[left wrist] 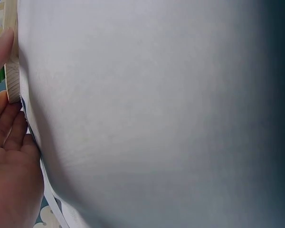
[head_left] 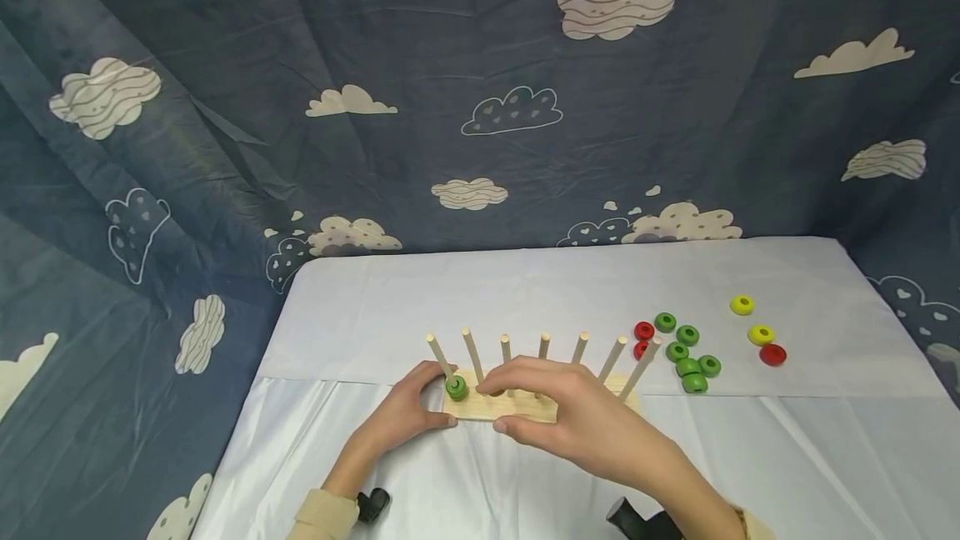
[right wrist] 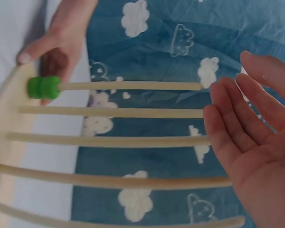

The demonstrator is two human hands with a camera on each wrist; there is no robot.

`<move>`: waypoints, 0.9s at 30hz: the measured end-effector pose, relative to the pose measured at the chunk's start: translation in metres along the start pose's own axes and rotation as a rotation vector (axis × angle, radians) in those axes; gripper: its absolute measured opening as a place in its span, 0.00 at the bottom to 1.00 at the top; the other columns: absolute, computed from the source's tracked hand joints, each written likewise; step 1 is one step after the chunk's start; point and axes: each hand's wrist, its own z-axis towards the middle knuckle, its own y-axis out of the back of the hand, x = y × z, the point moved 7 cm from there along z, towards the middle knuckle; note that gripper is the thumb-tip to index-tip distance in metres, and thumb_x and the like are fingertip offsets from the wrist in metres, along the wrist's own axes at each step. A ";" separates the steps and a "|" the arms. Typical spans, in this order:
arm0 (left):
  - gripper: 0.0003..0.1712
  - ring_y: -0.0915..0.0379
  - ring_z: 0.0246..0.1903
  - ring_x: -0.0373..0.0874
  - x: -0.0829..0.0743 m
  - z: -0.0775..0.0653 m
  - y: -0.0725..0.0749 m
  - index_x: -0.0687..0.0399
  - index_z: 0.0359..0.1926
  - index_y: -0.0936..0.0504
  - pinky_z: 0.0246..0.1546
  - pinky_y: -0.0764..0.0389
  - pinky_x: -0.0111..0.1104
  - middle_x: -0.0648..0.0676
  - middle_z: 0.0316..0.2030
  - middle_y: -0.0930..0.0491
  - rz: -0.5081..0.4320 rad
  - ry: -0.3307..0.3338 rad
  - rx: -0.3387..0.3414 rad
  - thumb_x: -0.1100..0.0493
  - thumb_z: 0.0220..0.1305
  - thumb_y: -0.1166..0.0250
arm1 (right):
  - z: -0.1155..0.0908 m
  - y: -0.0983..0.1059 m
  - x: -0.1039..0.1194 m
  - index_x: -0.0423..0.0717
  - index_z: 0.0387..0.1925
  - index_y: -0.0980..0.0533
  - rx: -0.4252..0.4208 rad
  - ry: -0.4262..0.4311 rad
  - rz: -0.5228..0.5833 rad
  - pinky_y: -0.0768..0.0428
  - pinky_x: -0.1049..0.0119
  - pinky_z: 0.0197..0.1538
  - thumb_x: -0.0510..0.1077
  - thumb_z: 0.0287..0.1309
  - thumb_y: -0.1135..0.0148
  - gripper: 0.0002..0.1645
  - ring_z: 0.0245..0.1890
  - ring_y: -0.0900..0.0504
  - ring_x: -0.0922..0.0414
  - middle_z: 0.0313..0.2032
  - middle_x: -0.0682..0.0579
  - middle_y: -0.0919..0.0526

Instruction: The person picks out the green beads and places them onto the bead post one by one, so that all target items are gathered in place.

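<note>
A wooden peg board with a row of several upright pegs stands on the white-covered table. Two green rings are stacked at the foot of its leftmost peg. My left hand grips the board's left end, thumb at the front edge and fingers behind; the left wrist view shows the board's end between thumb and fingers. Over the middle pegs is my right hand, fingers loosely bent, thumb apart. In the right wrist view nothing lies in its palm, and its fingertips are by the peg tops.
Right of the board lie several loose green rings with two red rings beside them. Farther right are two yellow rings and another red ring. A dark cloud-patterned cloth hangs behind the table.
</note>
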 end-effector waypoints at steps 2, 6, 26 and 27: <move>0.42 0.42 0.68 0.49 -0.001 0.000 0.000 0.42 0.65 0.27 0.68 0.41 0.53 0.43 0.61 0.29 0.002 -0.001 0.001 0.53 0.47 0.21 | -0.006 -0.001 -0.007 0.67 0.53 0.22 0.002 -0.036 0.005 0.22 0.59 0.56 0.47 0.59 0.30 0.21 0.54 0.23 0.64 0.51 0.69 0.20; 0.42 0.42 0.69 0.50 -0.001 0.001 0.000 0.43 0.65 0.27 0.68 0.41 0.52 0.43 0.61 0.29 0.011 -0.008 0.004 0.53 0.48 0.21 | -0.019 -0.004 -0.023 0.68 0.51 0.22 -0.005 -0.120 0.015 0.20 0.60 0.54 0.51 0.59 0.31 0.18 0.52 0.22 0.64 0.50 0.69 0.20; 0.42 0.42 0.69 0.51 0.002 0.000 -0.001 0.43 0.66 0.28 0.68 0.42 0.53 0.43 0.61 0.30 0.024 -0.007 -0.003 0.52 0.48 0.21 | -0.076 -0.005 -0.079 0.65 0.48 0.20 -0.099 -0.312 0.030 0.18 0.63 0.48 0.52 0.58 0.30 0.15 0.46 0.19 0.62 0.45 0.68 0.19; 0.42 0.42 0.69 0.51 0.002 0.000 0.000 0.42 0.65 0.28 0.68 0.42 0.54 0.43 0.61 0.29 0.023 -0.007 -0.005 0.52 0.48 0.21 | -0.079 -0.004 -0.081 0.65 0.48 0.20 -0.108 -0.308 0.026 0.18 0.62 0.48 0.52 0.58 0.31 0.15 0.46 0.19 0.61 0.45 0.67 0.19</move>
